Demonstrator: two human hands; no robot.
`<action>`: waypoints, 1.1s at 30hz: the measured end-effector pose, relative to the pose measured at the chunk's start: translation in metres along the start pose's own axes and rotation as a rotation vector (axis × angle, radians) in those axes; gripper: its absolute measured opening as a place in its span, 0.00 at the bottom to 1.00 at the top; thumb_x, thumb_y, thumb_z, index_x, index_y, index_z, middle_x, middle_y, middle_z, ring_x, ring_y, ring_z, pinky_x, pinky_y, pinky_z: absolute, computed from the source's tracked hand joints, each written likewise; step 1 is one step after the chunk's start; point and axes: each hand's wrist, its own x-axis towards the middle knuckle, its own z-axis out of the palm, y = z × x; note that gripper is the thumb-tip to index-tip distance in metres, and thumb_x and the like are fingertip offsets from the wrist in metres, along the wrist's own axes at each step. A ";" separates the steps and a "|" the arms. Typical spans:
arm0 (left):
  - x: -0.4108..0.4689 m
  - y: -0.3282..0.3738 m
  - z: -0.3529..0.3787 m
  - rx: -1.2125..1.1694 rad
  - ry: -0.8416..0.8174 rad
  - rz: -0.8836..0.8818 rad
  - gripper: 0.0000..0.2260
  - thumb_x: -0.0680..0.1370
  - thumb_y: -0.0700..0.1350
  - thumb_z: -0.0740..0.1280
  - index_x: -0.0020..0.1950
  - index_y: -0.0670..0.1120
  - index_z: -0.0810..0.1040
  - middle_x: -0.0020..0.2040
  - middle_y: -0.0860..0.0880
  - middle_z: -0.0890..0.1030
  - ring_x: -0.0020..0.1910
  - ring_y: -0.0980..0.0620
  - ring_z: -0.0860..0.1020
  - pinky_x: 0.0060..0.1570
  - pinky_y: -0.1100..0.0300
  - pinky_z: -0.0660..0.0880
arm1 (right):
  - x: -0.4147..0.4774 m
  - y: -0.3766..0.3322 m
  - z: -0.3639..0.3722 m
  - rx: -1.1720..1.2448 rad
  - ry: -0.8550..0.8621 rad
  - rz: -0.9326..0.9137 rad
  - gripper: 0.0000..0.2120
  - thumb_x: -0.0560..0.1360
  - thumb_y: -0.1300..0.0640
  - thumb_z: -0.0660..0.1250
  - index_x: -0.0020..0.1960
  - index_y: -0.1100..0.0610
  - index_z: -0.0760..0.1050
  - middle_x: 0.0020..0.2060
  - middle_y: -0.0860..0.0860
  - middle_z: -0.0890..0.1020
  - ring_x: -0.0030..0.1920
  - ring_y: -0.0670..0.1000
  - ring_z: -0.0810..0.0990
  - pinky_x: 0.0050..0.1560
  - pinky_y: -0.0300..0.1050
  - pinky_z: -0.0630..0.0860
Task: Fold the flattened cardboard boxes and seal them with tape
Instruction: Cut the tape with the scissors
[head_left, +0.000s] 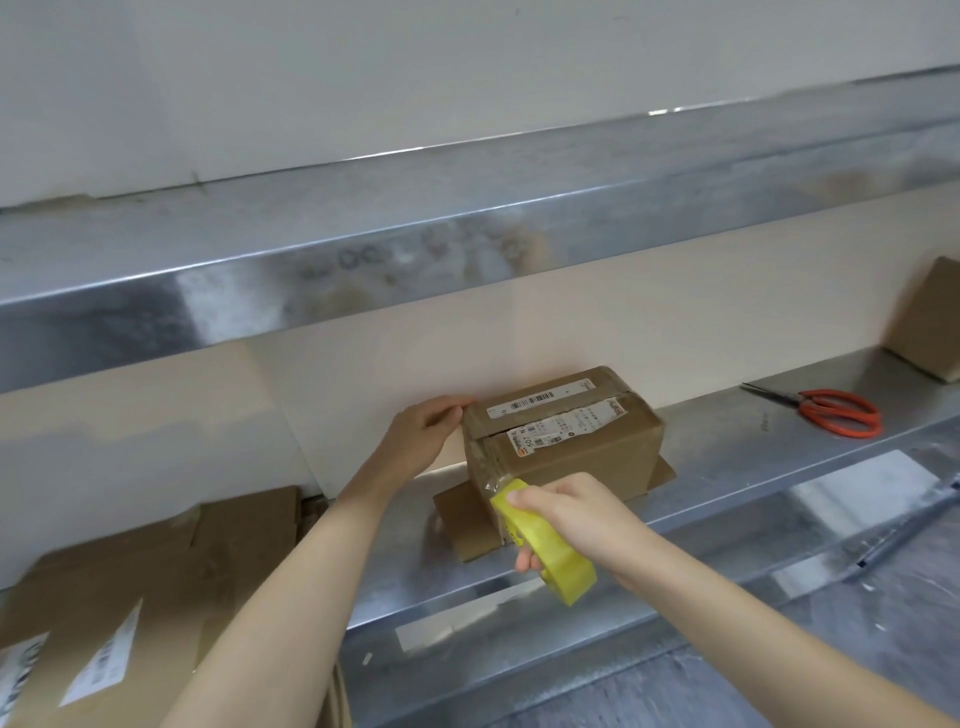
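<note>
Cardboard box (566, 441): the left hand (423, 434) cups its fingers and thumb round the upper left edge. The right hand (566, 514) has its fingers clamped on a yellow tape dispenser (545, 551) at the near left corner and covers the dispenser's middle. Clear tape there is hard to make out. The box stands on a flat cardboard sheet (467, 525) on the metal shelf (727, 457), against the wall. Flattened boxes (130, 597) lie to the left, cut off by the frame, and orange scissors (841, 413) lie well apart on the right

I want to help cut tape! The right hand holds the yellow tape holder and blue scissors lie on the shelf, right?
Not blue: the head view shows orange scissors lying on the shelf. The right hand does hold the yellow tape holder.
</note>
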 end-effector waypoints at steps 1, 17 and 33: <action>0.001 0.001 -0.001 0.020 -0.004 -0.003 0.10 0.82 0.44 0.61 0.56 0.51 0.82 0.52 0.57 0.82 0.53 0.63 0.76 0.56 0.68 0.69 | 0.001 0.000 0.000 -0.001 -0.001 -0.002 0.14 0.78 0.51 0.64 0.43 0.62 0.78 0.34 0.61 0.85 0.32 0.51 0.81 0.40 0.47 0.78; -0.003 0.021 0.005 0.271 0.185 0.246 0.09 0.77 0.46 0.69 0.57 0.47 0.82 0.53 0.52 0.83 0.53 0.54 0.79 0.56 0.59 0.73 | 0.003 0.008 0.009 -0.035 0.108 -0.068 0.21 0.80 0.49 0.59 0.33 0.58 0.77 0.27 0.53 0.83 0.27 0.44 0.78 0.41 0.42 0.75; -0.035 0.026 0.008 0.378 -0.168 0.217 0.37 0.66 0.66 0.73 0.71 0.53 0.72 0.74 0.58 0.65 0.75 0.64 0.57 0.76 0.58 0.53 | 0.005 0.026 0.019 -0.092 0.189 -0.059 0.24 0.80 0.47 0.59 0.31 0.57 0.77 0.29 0.53 0.84 0.29 0.43 0.80 0.48 0.44 0.79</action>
